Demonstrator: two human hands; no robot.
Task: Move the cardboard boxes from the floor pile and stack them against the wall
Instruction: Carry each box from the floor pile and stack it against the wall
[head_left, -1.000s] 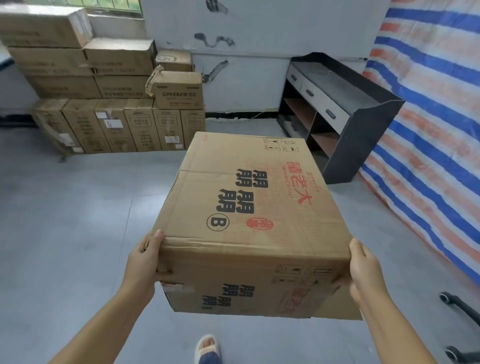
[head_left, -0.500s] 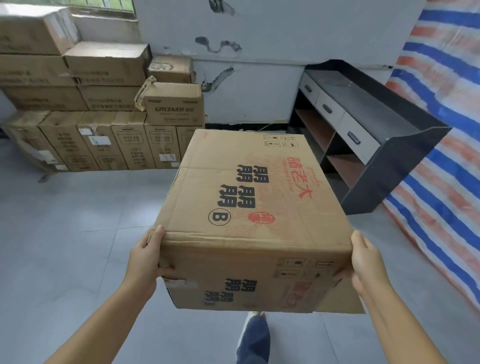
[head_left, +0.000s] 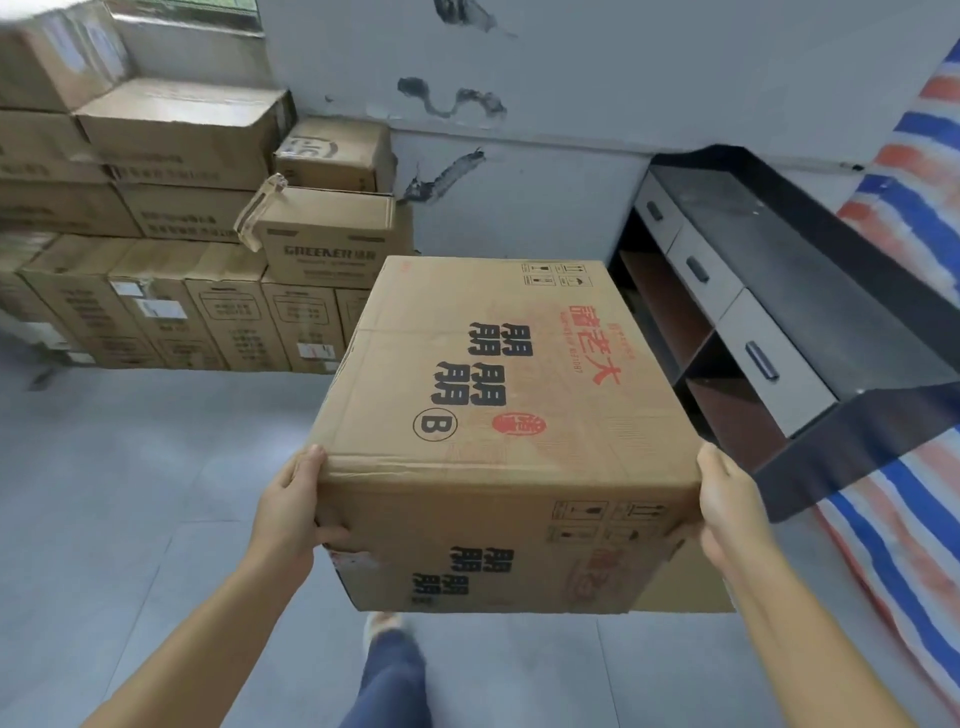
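I see left hand (head_left: 288, 512) and right hand (head_left: 727, 506) gripping a creased cardboard box (head_left: 498, 405) (black print). Stacked boxes (head_left: 171, 234) upper left against the scuffed wall (head_left: 571, 78); grey floor (head_left: 130, 493).

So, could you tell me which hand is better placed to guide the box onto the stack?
Probably the left hand: the stack lies ahead on its side. Both hands hold the box.

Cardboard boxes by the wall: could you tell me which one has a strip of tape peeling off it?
The box printed GREEKER, topping the stack's right end; clear tape curls off its left corner.
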